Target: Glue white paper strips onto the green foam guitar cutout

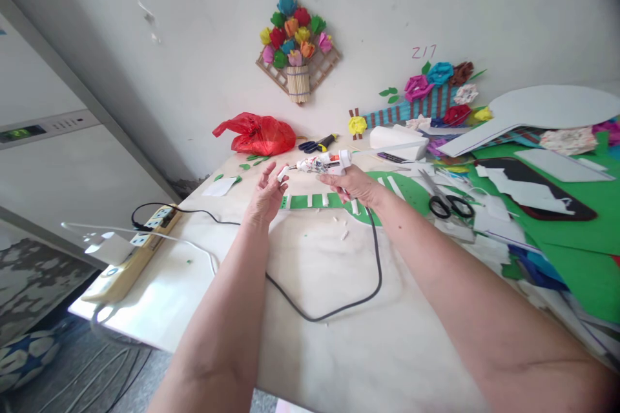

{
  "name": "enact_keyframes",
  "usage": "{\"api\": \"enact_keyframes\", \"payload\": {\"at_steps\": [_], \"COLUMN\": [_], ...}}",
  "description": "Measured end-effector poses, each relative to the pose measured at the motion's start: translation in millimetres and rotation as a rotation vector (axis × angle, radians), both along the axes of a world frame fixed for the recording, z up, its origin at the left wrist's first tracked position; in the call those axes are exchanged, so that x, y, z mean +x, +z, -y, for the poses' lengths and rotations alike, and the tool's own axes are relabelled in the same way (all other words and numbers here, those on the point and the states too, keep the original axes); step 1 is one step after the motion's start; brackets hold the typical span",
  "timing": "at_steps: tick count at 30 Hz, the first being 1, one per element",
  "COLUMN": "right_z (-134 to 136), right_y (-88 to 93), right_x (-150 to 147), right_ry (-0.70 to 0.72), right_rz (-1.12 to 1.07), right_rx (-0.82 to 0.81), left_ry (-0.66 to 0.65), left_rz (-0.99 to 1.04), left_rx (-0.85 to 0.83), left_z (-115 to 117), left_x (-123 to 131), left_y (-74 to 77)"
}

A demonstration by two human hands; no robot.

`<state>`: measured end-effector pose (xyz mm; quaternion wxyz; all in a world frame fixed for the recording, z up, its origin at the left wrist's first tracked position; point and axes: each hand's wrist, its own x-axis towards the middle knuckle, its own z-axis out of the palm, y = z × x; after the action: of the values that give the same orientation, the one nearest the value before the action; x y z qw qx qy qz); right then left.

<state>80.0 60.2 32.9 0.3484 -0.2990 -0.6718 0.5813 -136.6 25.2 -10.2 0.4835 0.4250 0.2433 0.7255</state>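
My right hand [352, 187] is closed round the handle of a white glue gun [322, 163], its nozzle pointing left. A black cord [375, 251] hangs from the handle and loops over the table. Between the fingertips of my left hand [267, 195] is a small white piece [283, 174], close by the nozzle; whether they touch I cannot tell. Beneath both hands lies a green guitar-shaped cutout [402, 190] with white strips [317, 200] across its narrow part and on its round body. Several small white rolled bits [344, 235] lie in front of it.
A power strip [140, 251] with plugs sits at the table's left edge. Scissors [445, 197], paper scraps and green sheets [581, 271] crowd the right side. A red plastic bag [261, 134] and pliers [317, 143] lie by the wall, below a paper-flower hanging [298, 80].
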Motion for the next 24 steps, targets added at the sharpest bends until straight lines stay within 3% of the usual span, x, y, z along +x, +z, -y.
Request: {"api": "enact_keyframes", "payload": {"at_steps": [24], "right_z": [-2.2], "right_y": [-2.4], "right_x": [-1.5], "right_ry": [-0.027], "right_rz": [-0.007], "right_rx": [-0.009], "left_ry": [0.039], "left_rz": [-0.067], "left_rx": [-0.062], "left_z": [-1.0], "left_x": [-1.5], "left_y": [-2.1]}}
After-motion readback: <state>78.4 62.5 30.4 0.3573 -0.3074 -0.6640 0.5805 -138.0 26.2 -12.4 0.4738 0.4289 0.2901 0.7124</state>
